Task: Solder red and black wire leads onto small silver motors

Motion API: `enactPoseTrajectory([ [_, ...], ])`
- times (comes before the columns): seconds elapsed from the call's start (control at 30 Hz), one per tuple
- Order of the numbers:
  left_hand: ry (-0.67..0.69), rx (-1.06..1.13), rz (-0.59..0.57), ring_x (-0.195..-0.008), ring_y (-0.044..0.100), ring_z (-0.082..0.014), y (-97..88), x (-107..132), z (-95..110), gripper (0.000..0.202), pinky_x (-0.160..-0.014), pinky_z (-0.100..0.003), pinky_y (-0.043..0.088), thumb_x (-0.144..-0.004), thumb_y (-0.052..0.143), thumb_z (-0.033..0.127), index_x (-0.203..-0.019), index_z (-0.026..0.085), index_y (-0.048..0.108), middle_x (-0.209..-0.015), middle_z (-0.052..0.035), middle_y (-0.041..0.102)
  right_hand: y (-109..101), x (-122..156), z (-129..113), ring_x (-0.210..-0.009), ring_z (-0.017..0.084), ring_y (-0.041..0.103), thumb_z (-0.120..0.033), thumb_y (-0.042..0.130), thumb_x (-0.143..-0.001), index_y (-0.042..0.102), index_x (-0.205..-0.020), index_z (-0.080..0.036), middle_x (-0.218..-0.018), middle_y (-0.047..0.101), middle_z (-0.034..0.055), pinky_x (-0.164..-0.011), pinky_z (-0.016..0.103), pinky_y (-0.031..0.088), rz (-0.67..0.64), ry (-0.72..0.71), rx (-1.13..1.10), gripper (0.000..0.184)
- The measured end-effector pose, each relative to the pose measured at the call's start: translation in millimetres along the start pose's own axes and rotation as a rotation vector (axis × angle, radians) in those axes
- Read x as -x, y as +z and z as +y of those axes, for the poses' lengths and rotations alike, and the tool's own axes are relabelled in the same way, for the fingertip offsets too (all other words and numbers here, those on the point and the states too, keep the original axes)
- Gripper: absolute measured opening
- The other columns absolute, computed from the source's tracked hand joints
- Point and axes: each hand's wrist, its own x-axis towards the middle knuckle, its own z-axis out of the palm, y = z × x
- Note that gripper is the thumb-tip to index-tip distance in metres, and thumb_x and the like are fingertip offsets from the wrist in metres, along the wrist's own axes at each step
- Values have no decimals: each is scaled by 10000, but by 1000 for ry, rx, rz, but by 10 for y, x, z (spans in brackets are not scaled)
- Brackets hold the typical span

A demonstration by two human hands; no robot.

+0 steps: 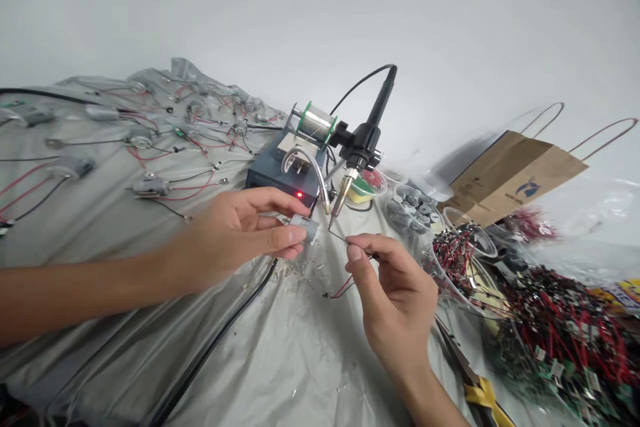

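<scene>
My left hand (250,230) is closed round a small grey cylindrical motor (304,229), held up between thumb and fingers. Thumb and forefinger of my right hand (385,270) pinch a thin wire (339,235). The wire's far end is at the tip of the soldering iron (350,177), which is clamped in a stand, pointing down; I cannot tell whether they touch. A red lead (344,288) and a dark one hang below my right hand. Beside the iron, a curved metal tube (315,170) leads down from the solder spool (317,121).
A blue soldering station (265,173) with a lit red light stands behind my left hand. Wired motors (150,185) lie spread at left. At right are a tub of motors (413,207), heaps of red and black wires (575,327), yellow-handled pliers (480,390) and a paper bag (505,180).
</scene>
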Motion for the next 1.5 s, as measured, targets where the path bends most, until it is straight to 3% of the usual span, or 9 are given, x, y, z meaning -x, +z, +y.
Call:
enactPoseTrajectory([
  [0.23,-1,-10,22,-725,799,-99,3,12,4,324,-697,-134,637,-854,932,360,-1104,217,784,-758,15,844,-17,-14,-17,-654,96,640,-195,764,-944,817,-973,-266,-834,765,-25,-589,211,510,21,8,3,93],
  [0.53,14,31,-1,-738,788,-92,41,21,23,347,-691,-112,608,-830,943,300,-1124,212,781,-777,0,851,-14,-30,-16,-731,105,670,-191,757,-944,809,-961,-271,-832,767,-37,-674,222,530,14,-8,22,97],
  [1.13,2,15,21,-751,830,-116,48,26,27,345,-726,-132,659,-819,957,363,-1101,246,797,-750,31,844,-22,-20,-31,-762,113,678,-180,747,-963,804,-986,-273,-855,770,-32,-708,237,552,9,-33,10,111],
  [1.5,-5,29,41,-762,834,-153,59,39,57,369,-733,-202,691,-805,958,331,-1105,206,782,-764,8,835,-23,-7,-46,-761,109,674,-169,746,-969,803,-1002,-272,-871,772,-29,-712,236,555,14,-47,15,123],
])
